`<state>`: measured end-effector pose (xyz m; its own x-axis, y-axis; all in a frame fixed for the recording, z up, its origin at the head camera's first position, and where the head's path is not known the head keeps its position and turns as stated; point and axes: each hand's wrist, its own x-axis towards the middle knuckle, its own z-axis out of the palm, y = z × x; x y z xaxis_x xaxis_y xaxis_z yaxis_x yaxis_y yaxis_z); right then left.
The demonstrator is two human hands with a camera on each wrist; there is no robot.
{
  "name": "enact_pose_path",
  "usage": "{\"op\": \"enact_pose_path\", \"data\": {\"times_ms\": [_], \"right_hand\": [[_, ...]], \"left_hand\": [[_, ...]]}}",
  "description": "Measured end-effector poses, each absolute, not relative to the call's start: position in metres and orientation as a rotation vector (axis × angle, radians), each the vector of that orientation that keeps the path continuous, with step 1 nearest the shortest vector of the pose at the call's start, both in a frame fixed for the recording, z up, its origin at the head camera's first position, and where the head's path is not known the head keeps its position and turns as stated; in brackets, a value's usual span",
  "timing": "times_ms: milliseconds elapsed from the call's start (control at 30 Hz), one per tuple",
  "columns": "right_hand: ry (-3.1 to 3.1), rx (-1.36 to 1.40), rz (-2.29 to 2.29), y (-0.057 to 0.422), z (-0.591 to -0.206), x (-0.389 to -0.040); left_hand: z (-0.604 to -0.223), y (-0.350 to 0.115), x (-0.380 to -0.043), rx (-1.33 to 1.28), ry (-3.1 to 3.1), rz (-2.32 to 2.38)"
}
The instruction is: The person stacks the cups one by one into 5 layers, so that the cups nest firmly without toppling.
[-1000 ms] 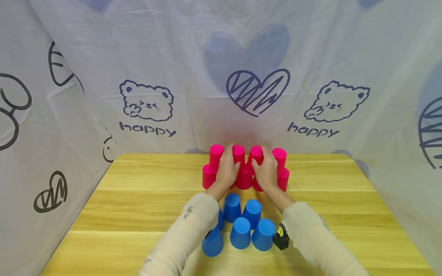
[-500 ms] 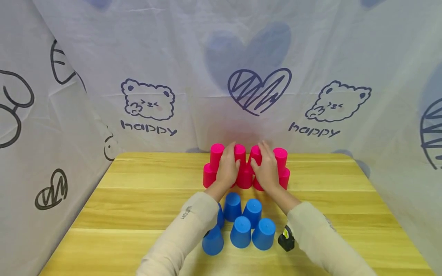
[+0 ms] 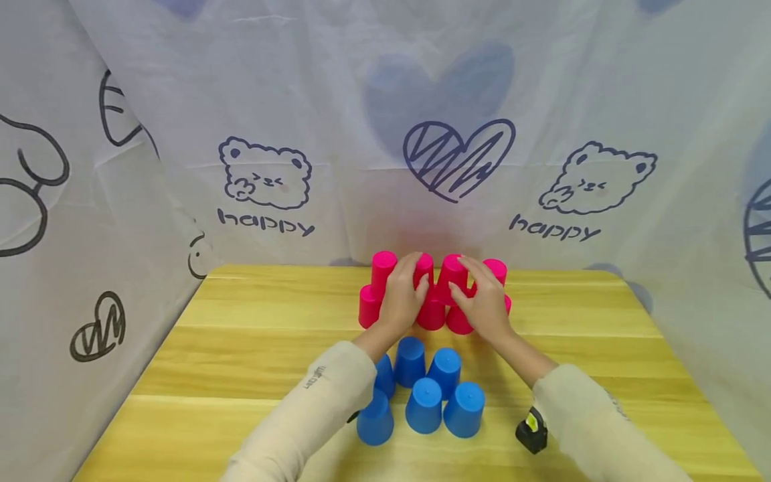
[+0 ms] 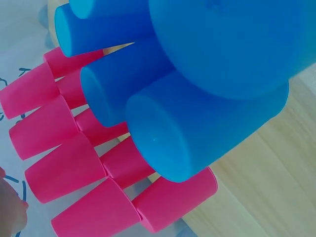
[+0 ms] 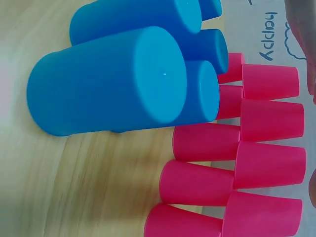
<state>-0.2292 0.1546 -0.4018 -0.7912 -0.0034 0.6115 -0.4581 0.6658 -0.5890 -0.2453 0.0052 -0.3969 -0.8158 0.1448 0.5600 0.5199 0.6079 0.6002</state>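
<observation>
Upside-down pink cups form two tiers at the far side of the table, with upper cups (image 3: pixel 453 278) resting on lower cups (image 3: pixel 432 314). My left hand (image 3: pixel 400 298) hovers in front of the upper tier, between its left-hand cups in the head view. To its right, my right hand (image 3: pixel 486 306) has spread, bent fingers and partly hides the rightmost cups. In the wrist views, bits of the left hand (image 4: pixel 12 210) and right hand (image 5: pixel 302 34) show beyond the cup tops, apart from them. Neither hand holds a cup.
Several upside-down blue cups (image 3: pixel 424 407) stand nearer on the wooden table (image 3: pixel 241 368), between the forearms. One blue cup (image 5: pixel 108 81) looms close to the right wrist camera. A printed white cloth (image 3: pixel 337 201) hangs behind the table.
My right hand and forearm have moved right, away from the middle cups. My left hand stays almost in place. The stacked cups keep their arrangement; the head view shifts slightly.
</observation>
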Motion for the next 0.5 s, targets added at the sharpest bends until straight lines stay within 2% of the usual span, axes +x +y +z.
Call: {"op": "enact_pose_path", "data": {"times_ms": [500], "right_hand": [[-2.394, 0.444, 1.033, 0.165, -0.402, -0.208]], "left_hand": [[-0.398, -0.017, -0.233, -0.585, -2.322, -1.251]]}}
